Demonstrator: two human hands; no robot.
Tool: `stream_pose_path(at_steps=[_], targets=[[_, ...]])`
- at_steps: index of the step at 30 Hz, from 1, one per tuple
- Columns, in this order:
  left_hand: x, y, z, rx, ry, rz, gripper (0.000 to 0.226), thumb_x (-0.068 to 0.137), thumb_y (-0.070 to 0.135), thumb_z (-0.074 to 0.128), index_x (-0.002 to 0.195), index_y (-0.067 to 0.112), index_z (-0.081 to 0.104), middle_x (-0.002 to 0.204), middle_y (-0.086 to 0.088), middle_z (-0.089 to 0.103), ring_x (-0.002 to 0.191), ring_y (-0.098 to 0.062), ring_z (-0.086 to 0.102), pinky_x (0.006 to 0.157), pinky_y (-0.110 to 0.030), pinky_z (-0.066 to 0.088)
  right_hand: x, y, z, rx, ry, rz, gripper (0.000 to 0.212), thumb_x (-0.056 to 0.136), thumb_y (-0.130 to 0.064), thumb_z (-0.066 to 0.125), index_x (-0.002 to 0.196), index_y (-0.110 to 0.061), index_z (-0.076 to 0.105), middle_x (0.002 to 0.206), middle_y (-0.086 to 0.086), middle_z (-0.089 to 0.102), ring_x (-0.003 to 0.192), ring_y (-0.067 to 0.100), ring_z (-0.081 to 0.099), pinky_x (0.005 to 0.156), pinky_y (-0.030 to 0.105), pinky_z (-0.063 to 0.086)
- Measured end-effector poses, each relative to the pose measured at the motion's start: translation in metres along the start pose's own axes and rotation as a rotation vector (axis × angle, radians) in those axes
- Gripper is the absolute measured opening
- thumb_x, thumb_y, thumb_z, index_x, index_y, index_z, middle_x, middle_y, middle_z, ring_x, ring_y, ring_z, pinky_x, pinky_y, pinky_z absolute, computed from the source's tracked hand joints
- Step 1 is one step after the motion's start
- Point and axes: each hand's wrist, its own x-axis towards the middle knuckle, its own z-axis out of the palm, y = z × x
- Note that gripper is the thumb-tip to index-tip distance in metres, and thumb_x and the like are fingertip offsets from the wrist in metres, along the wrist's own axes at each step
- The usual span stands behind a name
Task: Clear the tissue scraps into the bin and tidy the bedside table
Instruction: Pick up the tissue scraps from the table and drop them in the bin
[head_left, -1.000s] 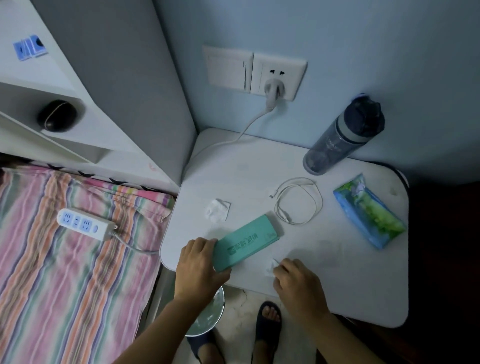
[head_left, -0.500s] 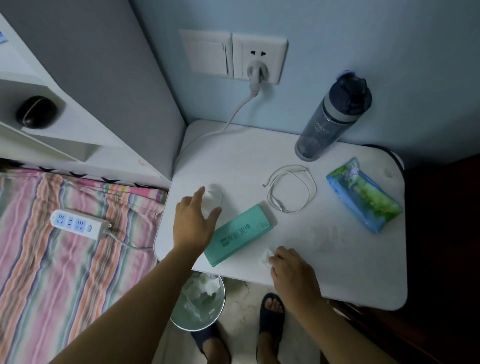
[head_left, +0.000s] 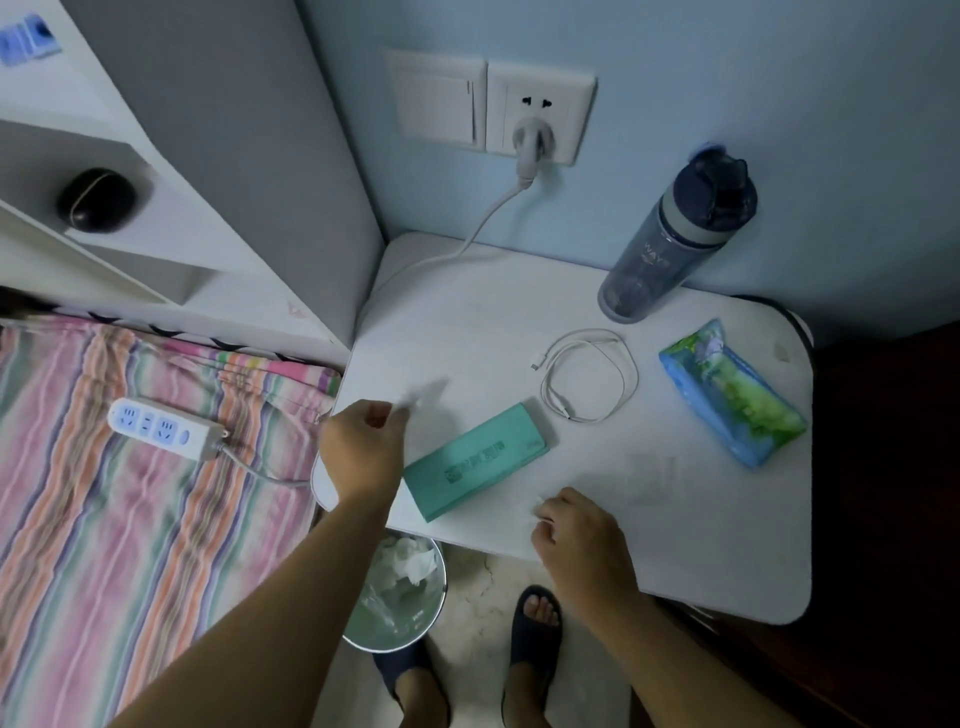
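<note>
The left hand (head_left: 363, 457) is closed in a pinch on a tissue scrap (head_left: 423, 397), blurred white and thin, held just above the bedside table (head_left: 675, 545) at about nine o'clock of its top; judged a lift for carrying to the bin (head_left: 397, 597), which stands on the floor directly below the table's near edge, at six o'clock of that hand, lined with clear film and already holding crumpled white tissue. The right hand (head_left: 582, 540) is curled at the near edge, fingertips drawn together on a second small white scrap (head_left: 537, 512); whether it is fully gripped cannot be told. Between the hands lies a teal box (head_left: 475, 460), rigid, rectangular, matt, set diagonally. At twelve o'clock of the box, a coiled white cable (head_left: 589, 382), smooth and slack. At two o'clock, a soft glossy tissue pack (head_left: 732, 395). At the wall, an upright translucent bottle (head_left: 670, 234), hard plastic, dark lid. The tabletop is white, smooth, round-cornered.
</note>
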Motion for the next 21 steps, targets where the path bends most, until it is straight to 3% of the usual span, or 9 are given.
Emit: stream_pose_path(at_steps=[2,4,7,10,13,16,18,21], targets=[[-0.013,-0.02,-0.028,-0.06,0.12,0.023,0.025,0.079,0.04,0.073,0.086,0.016,0.076,0.067,0.014,0.065,0.059,-0.003,0.062,0.06,-0.018,0.046,-0.01,-0.012,0.003,0.073,0.007,-0.04,0.007,0.078,-0.004,0.073,0.084,-0.007,0.072,0.073,0.005,0.068,0.061,0.014,0.06,0.054,0.023,0.055],[-0.031,-0.05,-0.054,-0.118,0.204,-0.038,0.027,0.078,0.043,0.073,0.088,0.018,0.075,0.067,0.017,0.066,0.062,-0.007,0.067,0.064,-0.024,0.052,-0.025,-0.034,0.012,0.143,0.014,-0.084,0.008,0.074,-0.003,0.073,0.078,-0.007,0.068,0.07,0.005,0.065,0.06,0.019,0.059,0.052,0.031,0.054],[-0.067,-0.103,-0.077,-0.125,0.258,-0.214,0.023,0.079,0.039,0.072,0.086,0.018,0.076,0.063,0.019,0.066,0.065,-0.013,0.07,0.065,-0.025,0.051,-0.045,-0.068,0.037,0.261,-0.015,-0.041,0.009,0.071,-0.005,0.071,0.076,-0.013,0.07,0.069,0.005,0.067,0.061,0.021,0.059,0.054,0.022,0.041],[-0.102,-0.15,-0.077,-0.129,0.214,-0.412,0.016,0.083,0.03,0.07,0.085,0.016,0.077,0.054,0.015,0.067,0.059,-0.008,0.068,0.057,-0.017,0.05,-0.051,-0.095,0.068,0.389,-0.054,0.148,0.008,0.075,-0.014,0.071,0.068,-0.017,0.069,0.057,0.0,0.066,0.052,0.011,0.052,0.047,0.011,0.029],[-0.117,-0.191,-0.053,-0.13,0.085,-0.568,0.011,0.085,0.021,0.068,0.081,0.017,0.078,0.051,0.008,0.07,0.054,-0.009,0.068,0.064,-0.027,0.056,-0.043,-0.1,0.111,0.508,-0.156,0.315,0.023,0.077,-0.015,0.07,0.055,-0.015,0.064,0.043,-0.005,0.052,0.047,0.003,0.051,0.042,0.008,0.031],[-0.115,-0.222,-0.02,-0.192,-0.04,-0.73,0.01,0.08,0.01,0.07,0.074,0.01,0.078,0.055,-0.002,0.072,0.048,-0.009,0.064,0.053,-0.022,0.052,-0.034,-0.087,0.158,0.489,-0.232,0.466,0.018,0.082,-0.016,0.068,0.066,-0.01,0.074,0.057,0.0,0.068,0.054,0.01,0.06,0.05,0.022,0.045],[-0.11,-0.241,-0.002,-0.25,-0.046,-0.853,0.01,0.078,0.002,0.071,0.071,0.006,0.076,0.056,-0.009,0.071,0.046,-0.014,0.064,0.047,-0.022,0.051,-0.029,-0.074,0.188,0.471,-0.272,0.54,0.012,0.084,-0.014,0.068,0.077,-0.012,0.077,0.068,-0.001,0.072,0.059,0.008,0.062,0.048,0.019,0.044],[-0.103,-0.269,0.02,-0.267,-0.062,-0.917,0.004,0.078,0.002,0.073,0.076,0.005,0.075,0.063,-0.013,0.072,0.057,-0.023,0.07,0.062,-0.036,0.061,-0.021,-0.059,0.226,0.485,-0.313,0.608,0.011,0.083,-0.013,0.069,0.089,-0.011,0.078,0.079,0.002,0.075,0.059,0.007,0.06,0.047,0.014,0.04]])
